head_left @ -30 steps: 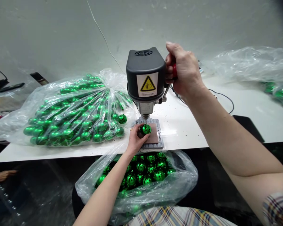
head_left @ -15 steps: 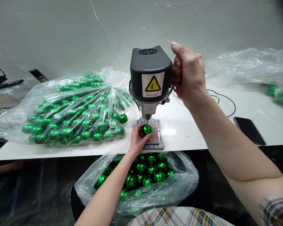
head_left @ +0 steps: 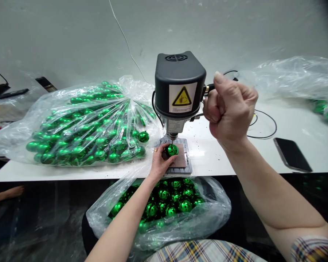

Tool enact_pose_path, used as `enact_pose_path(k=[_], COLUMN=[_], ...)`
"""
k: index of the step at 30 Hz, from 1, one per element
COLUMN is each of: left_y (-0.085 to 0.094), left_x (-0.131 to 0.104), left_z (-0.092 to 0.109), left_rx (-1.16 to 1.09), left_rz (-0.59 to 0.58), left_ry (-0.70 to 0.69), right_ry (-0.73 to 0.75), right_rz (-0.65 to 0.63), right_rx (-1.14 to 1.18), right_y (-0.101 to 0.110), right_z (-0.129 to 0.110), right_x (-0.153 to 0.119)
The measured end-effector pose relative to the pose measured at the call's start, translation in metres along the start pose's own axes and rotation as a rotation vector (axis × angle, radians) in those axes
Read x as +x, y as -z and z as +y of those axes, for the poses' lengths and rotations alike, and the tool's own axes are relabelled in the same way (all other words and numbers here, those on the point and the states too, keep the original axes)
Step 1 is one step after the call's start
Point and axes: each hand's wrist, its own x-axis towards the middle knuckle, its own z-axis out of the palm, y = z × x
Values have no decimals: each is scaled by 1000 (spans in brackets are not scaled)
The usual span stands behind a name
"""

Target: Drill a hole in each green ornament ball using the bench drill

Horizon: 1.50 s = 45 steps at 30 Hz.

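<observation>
A black drill press with a yellow warning sticker stands over a brown pad on a grey base plate. Under its bit, my left hand grips a shiny green ball between thumb and fingers, on the pad. To the right of the machine's head, my right hand is closed around the lever handle, most of which its fingers hide. Whether the bit touches the ball is too small to tell.
A tied clear bag of green balls lies left on the white table. Another open bag of green balls sits below the table edge. A phone lies right, near a black cable. Another person's hand shows far left.
My right hand has moved down and to the right with the lever. My left hand still holds the ball under the bit. The view has shifted slightly.
</observation>
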Motion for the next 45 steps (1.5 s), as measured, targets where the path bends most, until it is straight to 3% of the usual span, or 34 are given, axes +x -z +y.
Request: enact_pose_path(k=[11, 17, 22, 24, 27, 30, 32, 34, 37, 38, 40, 43, 45], left_y=[0, -1, 0, 0, -3, 1, 14, 33, 65, 74, 84, 87, 84], left_x=[1, 1, 0, 1, 2, -4, -17, -35, -55, -55, -37, 18, 57], left_z=[-1, -3, -2, -2, 1, 17, 34, 53, 75, 80, 81, 67, 51], left_rx=[9, -61, -66, -41, -13, -9, 26, 110, 263, 293, 340, 533, 726], left_rz=[-17, -26, -19, -22, -11, 54, 86, -53, -466, -528, -445, -62, 57], left_ry=[7, 15, -1, -4, 0, 43, 79, 94, 70, 60, 48, 19, 46], right_ry=[188, 425, 513, 438, 170, -82, -191, -235, -229, -220, -203, -188, -167], right_rz=[11, -108, -211, -124, 60, 78, 74, 70, 60, 60, 65, 82, 98], right_rx=[-18, -84, -79, -66, -52, -1, 64, 103, 109, 112, 119, 118, 129], right_y=[12, 24, 24, 19, 7, -4, -7, -8, -7, -6, -7, -8, -8], right_z=[24, 46, 50, 40, 15, -6, -10, -9, -4, -3, -2, -1, 1], right_x=[-42, -55, -58, -51, -28, 3, 19, 27, 27, 26, 25, 24, 24])
